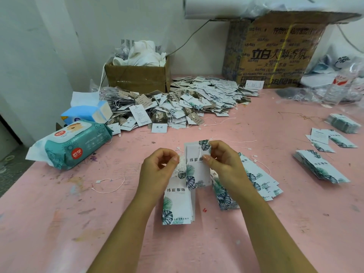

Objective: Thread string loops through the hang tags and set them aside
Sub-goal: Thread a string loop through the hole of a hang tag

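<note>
My right hand [222, 160] pinches the top of a white hang tag [197, 166] with green leaf print, held upright above the pink table [78, 223]. A white string [200, 154] runs down the tag's face near its hole. My left hand [159, 168] pinches a bunch of white string loops [180, 168] just left of the tag. A stack of the same tags [177, 203] lies under my hands, and a fanned stack [256, 180] lies under my right wrist.
A large heap of strung tags [177, 103] covers the table's back, before two cardboard boxes [137, 77] [271, 50]. A wipes pack [74, 144] and tissue pack [88, 113] lie at left. More tag stacks [321, 166] [343, 123] lie right. A loose string loop [110, 184] lies left.
</note>
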`<state>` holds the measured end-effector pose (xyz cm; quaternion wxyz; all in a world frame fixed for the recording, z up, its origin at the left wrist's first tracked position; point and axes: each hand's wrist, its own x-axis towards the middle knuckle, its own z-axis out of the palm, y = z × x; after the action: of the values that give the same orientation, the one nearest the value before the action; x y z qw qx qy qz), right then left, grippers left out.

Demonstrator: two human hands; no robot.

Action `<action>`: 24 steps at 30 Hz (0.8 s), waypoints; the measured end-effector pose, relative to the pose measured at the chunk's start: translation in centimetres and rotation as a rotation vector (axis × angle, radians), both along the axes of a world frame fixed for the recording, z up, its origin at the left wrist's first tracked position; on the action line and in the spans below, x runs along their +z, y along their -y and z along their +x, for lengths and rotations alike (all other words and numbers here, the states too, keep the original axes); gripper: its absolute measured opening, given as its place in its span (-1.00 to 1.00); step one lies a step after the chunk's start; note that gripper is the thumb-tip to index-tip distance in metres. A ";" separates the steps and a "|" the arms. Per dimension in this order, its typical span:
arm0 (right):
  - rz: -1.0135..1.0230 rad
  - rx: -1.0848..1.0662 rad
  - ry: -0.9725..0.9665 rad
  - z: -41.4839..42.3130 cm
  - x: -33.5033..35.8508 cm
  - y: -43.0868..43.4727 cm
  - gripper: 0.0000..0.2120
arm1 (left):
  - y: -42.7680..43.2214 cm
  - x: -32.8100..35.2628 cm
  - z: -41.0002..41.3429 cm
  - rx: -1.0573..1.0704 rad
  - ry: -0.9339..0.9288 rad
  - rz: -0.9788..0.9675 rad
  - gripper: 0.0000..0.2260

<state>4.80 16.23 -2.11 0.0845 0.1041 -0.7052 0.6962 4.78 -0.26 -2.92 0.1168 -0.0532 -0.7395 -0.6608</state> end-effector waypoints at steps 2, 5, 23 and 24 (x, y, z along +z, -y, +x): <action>-0.008 -0.044 -0.015 0.0 0.0 0.3 -0.72 | -0.1 0.0 0.1 -0.041 -0.022 -0.129 -0.80; -0.005 -0.080 -0.022 0.1 -0.1 0.8 -0.73 | -0.2 0.0 0.4 -0.094 -0.070 -0.224 -0.78; -0.175 -0.160 -0.004 0.5 0.8 0.4 -0.75 | -0.4 -0.1 0.4 -0.150 -0.065 -0.212 -0.88; -0.190 -0.233 0.015 0.4 0.9 -0.2 -0.73 | 0.0 0.1 0.4 -0.144 -0.062 -0.241 -0.84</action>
<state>5.16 16.45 -1.17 0.1691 0.0077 -0.6441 0.7460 5.21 -0.21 -2.85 0.0845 -0.1404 -0.8037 -0.5720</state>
